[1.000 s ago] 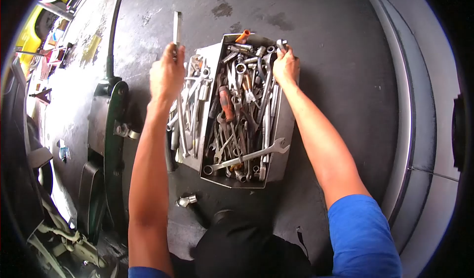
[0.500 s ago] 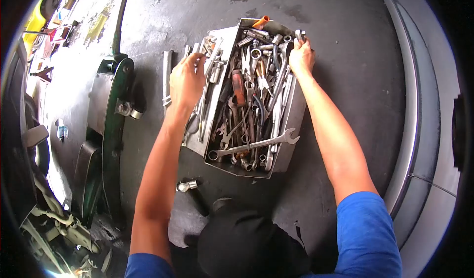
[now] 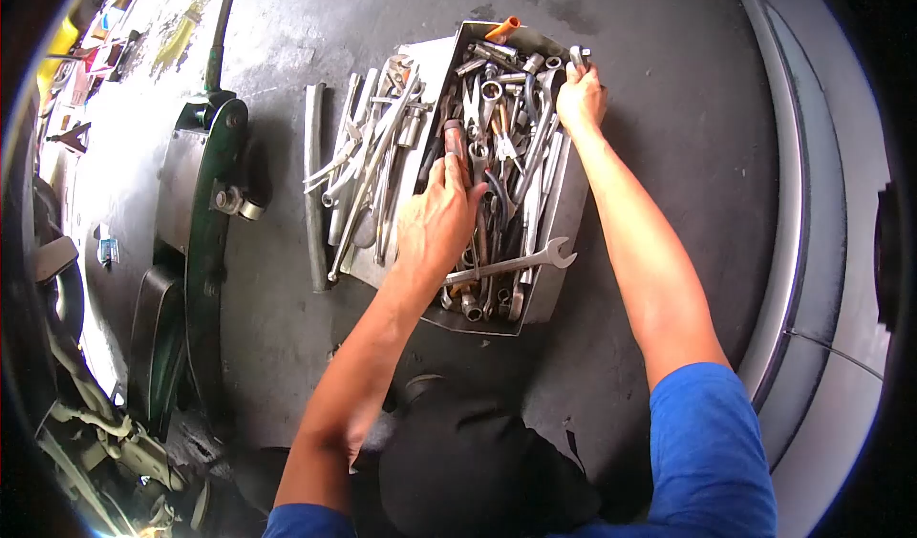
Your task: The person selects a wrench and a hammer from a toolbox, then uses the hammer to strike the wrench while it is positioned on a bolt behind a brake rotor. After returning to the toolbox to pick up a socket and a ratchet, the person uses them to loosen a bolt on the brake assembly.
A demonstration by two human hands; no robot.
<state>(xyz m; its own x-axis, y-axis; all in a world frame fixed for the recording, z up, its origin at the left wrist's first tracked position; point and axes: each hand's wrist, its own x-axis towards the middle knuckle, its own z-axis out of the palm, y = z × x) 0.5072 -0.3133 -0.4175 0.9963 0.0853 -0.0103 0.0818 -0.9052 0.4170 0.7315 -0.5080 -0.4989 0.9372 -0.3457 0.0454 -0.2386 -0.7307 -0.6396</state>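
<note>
My left hand point(image 3: 441, 215) reaches over the open metal toolbox point(image 3: 546, 301), its fingers stretched out on a red-handled tool point(image 3: 454, 139) and its thumb apart. Part of that tool is hidden under the hand. At the box's right edge my right hand point(image 3: 581, 101) is closed on what looks like a ratchet point(image 3: 579, 56), whose shiny head pokes out past the fingers. Wrenches, sockets and pliers fill the box in a jumble. A large combination wrench point(image 3: 516, 265) lies across its near end, and an orange handle point(image 3: 502, 29) sticks out at the far end.
Several wrenches and bars point(image 3: 355, 170) lie on the open lid and floor left of the box, beside a grey tube point(image 3: 314, 189). Further left stands a green floor jack point(image 3: 212, 242). A grey car body point(image 3: 812, 185) borders the right side.
My left hand has moved right, from the tools on the lid to the red-handled tool inside the box. My right hand stays at the box's right edge with the ratchet.
</note>
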